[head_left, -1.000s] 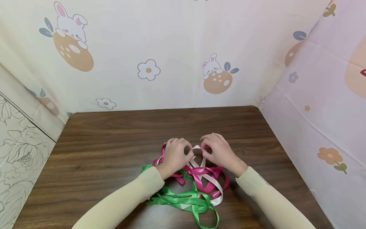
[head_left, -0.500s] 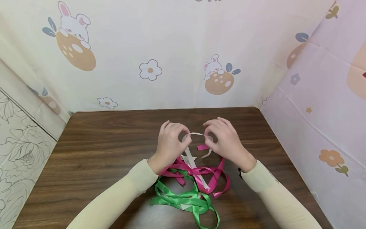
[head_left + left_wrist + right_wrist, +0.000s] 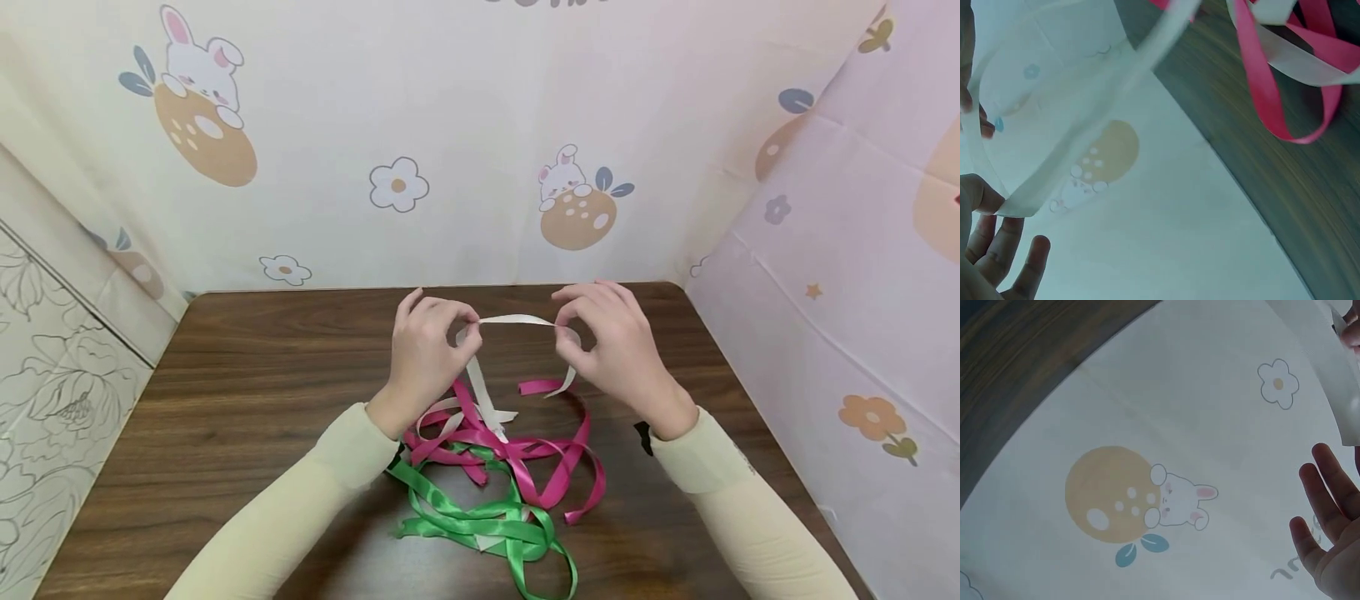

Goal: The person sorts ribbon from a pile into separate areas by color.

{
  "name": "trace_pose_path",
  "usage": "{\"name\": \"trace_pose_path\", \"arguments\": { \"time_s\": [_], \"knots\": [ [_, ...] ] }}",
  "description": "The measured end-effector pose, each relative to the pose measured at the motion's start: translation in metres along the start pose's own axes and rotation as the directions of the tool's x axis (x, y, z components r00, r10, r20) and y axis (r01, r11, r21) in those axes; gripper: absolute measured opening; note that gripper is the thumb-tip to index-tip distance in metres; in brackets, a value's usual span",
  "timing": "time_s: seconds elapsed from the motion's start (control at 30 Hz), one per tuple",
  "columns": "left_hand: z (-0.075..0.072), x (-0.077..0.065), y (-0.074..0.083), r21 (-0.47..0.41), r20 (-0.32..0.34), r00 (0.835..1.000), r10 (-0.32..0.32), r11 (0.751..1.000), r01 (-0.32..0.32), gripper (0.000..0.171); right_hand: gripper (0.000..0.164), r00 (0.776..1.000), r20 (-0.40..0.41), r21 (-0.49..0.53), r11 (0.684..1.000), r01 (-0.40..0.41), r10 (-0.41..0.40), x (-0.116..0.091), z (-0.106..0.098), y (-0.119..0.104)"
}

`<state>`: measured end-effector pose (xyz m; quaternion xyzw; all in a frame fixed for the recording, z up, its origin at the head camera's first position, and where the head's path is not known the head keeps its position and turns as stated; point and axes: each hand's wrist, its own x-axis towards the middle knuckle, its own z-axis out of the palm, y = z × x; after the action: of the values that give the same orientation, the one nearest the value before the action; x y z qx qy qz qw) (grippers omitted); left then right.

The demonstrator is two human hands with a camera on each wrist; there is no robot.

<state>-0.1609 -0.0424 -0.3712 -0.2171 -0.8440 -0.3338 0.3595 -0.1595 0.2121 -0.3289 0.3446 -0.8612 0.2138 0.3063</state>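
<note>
A white ribbon (image 3: 517, 319) spans the gap between both raised hands, slightly bowed. My left hand (image 3: 431, 346) pinches it between thumb and index finger, the other fingers spread; the left wrist view shows the white ribbon (image 3: 1054, 169) folding over at that pinch. My right hand (image 3: 611, 346) pinches it a short way along, and a loose tail hangs below. From the left hand the ribbon drops to a tangle on the table. There lie a pink ribbon (image 3: 558, 483) and, nearer the front, a green ribbon (image 3: 480, 527) in loops.
The dark wooden table (image 3: 270, 375) carries the whole tangle. Behind it hangs a pale curtain (image 3: 465, 108) printed with rabbits and flowers, and another patterned sheet (image 3: 825, 250) closes off the right side.
Both hands have risen away from the tangle toward the table's back edge and moved apart. The stretch of white ribbon between them has lengthened, with more of it lifted off the pile.
</note>
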Motion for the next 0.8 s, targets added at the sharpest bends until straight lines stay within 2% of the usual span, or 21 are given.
{"name": "trace_pose_path", "arguments": {
  "time_s": [0.5, 0.8],
  "knots": [
    [-0.019, -0.005, -0.037, 0.072, -0.015, 0.999, -0.050, 0.996, 0.050, 0.009, 0.006, 0.998, -0.053, 0.024, 0.999, -0.043, 0.044, 0.000, 0.007, 0.018],
    [-0.035, -0.007, -0.056, 0.093, -0.061, 0.998, -0.016, 0.995, 0.022, 0.008, 0.010, 0.995, -0.054, 0.004, 0.996, -0.086, 0.086, -0.003, 0.014, 0.031]
  ]
}}
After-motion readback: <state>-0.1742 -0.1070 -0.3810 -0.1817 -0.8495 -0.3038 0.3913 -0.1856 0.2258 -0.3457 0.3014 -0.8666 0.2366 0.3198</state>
